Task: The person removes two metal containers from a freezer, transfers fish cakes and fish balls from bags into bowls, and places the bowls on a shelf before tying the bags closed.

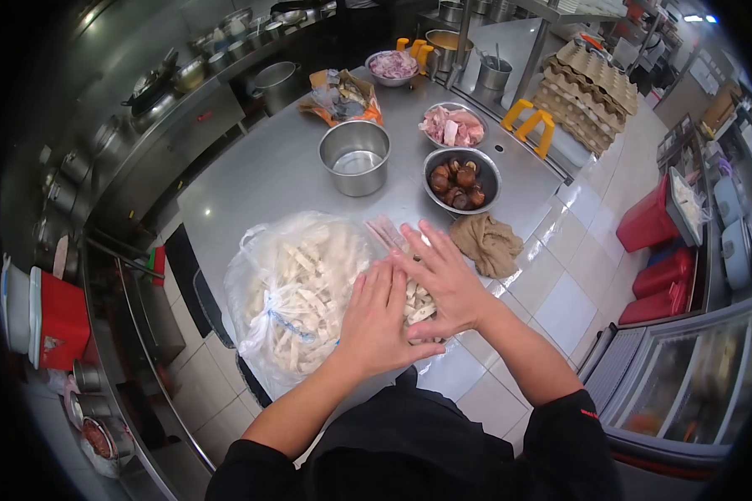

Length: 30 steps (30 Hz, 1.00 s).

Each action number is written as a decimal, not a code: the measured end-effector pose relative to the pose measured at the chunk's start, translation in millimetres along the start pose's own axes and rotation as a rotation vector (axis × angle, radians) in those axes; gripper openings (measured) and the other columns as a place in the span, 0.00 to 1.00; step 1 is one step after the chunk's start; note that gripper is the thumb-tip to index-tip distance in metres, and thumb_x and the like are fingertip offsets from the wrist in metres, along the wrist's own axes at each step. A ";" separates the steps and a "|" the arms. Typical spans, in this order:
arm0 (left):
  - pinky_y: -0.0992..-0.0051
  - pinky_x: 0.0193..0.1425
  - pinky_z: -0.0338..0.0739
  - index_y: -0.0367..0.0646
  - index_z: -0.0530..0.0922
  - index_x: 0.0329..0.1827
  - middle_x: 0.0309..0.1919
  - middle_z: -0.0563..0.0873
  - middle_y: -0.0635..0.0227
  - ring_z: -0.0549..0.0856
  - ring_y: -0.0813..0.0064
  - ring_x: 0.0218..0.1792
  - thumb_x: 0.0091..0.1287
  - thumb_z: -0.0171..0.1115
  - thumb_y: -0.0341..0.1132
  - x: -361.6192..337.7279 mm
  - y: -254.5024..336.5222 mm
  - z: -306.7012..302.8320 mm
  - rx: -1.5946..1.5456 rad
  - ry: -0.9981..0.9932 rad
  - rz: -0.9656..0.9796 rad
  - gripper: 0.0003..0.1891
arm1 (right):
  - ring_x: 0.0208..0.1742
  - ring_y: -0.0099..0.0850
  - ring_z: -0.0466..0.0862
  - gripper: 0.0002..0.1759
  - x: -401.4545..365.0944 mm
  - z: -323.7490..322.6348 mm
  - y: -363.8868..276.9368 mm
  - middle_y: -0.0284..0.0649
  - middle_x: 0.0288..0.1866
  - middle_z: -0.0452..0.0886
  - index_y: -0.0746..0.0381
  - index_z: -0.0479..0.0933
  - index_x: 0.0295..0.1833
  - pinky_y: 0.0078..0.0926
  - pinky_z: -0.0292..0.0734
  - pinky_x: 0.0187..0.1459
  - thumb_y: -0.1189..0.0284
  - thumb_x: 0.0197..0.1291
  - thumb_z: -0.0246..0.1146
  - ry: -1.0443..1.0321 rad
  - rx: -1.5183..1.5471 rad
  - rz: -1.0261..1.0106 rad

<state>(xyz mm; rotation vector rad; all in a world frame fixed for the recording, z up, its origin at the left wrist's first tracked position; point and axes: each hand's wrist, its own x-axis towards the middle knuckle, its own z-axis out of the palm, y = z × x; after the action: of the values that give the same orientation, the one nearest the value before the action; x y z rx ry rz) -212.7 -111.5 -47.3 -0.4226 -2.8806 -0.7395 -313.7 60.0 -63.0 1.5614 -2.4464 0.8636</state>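
My left hand (379,321) lies palm down with its fingers stretched out, beside a clear plastic bag (255,259) full of pale, flat strips (309,292). My right hand (447,288) is spread over a small heap of similar cut strips (417,302), which shows between the two hands. The fingertips of both hands meet or overlap above it; their palms are hidden. A pinkish striped thing (382,231), partly covered, sticks out beyond my fingers. Right of it lies a crumpled brown cloth (486,244).
On the steel table (251,179) stand an empty metal pot (355,159), a bowl of brown mushrooms (458,184), and bowls of raw meat (453,127) and pink slices (393,65). An opened orange package (342,96) lies behind. Egg trays (585,96) are stacked at the right.
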 end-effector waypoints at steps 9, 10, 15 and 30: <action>0.46 0.77 0.54 0.24 0.62 0.71 0.71 0.65 0.36 0.61 0.40 0.75 0.43 0.77 0.65 -2.3 1.0 14.1 0.000 0.032 -0.074 0.62 | 0.58 0.53 0.73 0.52 -1.4 4.7 -5.8 0.56 0.59 0.73 0.72 0.70 0.64 0.56 0.62 0.66 0.36 0.51 0.64 0.025 0.059 0.029; 0.46 0.77 0.53 0.23 0.62 0.71 0.71 0.65 0.36 0.61 0.40 0.75 0.44 0.76 0.65 -2.2 -0.6 14.7 -0.003 0.031 -0.073 0.61 | 0.56 0.52 0.73 0.50 -1.5 7.2 -8.3 0.56 0.58 0.73 0.72 0.70 0.64 0.55 0.63 0.65 0.38 0.52 0.65 0.049 0.057 0.036; 0.46 0.78 0.51 0.23 0.61 0.72 0.72 0.64 0.37 0.60 0.41 0.76 0.46 0.74 0.66 -1.1 -6.0 17.9 0.027 -0.050 -0.095 0.61 | 0.61 0.51 0.73 0.42 -11.8 21.1 -14.0 0.54 0.61 0.74 0.71 0.69 0.65 0.55 0.61 0.69 0.45 0.58 0.63 0.026 0.031 0.129; 0.51 0.77 0.55 0.35 0.68 0.70 0.71 0.68 0.44 0.63 0.47 0.75 0.58 0.70 0.58 -45.0 -3.7 -68.0 0.076 0.034 -0.142 0.44 | 0.68 0.49 0.67 0.43 -17.4 5.1 -1.3 0.53 0.66 0.71 0.71 0.60 0.75 0.47 0.55 0.72 0.45 0.71 0.46 0.014 0.414 0.161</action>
<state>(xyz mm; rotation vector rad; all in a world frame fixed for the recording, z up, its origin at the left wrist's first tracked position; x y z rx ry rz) -166.8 -158.5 1.1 -0.1957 -2.9187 -0.6479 -303.5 70.8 -73.4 1.4687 -2.5258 1.4830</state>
